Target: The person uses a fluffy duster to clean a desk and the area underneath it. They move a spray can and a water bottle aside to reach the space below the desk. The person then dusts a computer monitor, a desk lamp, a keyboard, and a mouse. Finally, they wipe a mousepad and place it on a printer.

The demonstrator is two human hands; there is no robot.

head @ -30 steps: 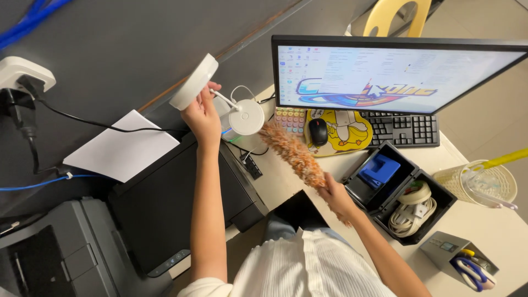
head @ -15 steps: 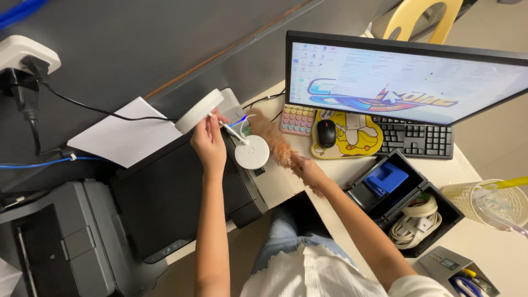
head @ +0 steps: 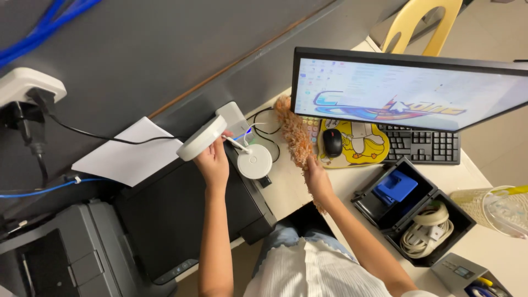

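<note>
Left hand point(head: 213, 163) is clamped on the lamp point(head: 202, 138) head, lifted over the printer point(head: 181, 214). Right hand point(head: 317, 177) grips the duster point(head: 294, 133) near the monitor point(head: 410, 91). Risk: duster snags the cables point(head: 264, 127), or the tilted lamp tips over.

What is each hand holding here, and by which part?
Left hand holds the white desk lamp by its round head. Right hand holds the orange duster at its lower, handle end.

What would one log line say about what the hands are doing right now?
left hand: holds white desk lamp tilted over black printer | right hand: holds orange feather duster, tip near monitor | desk
</note>
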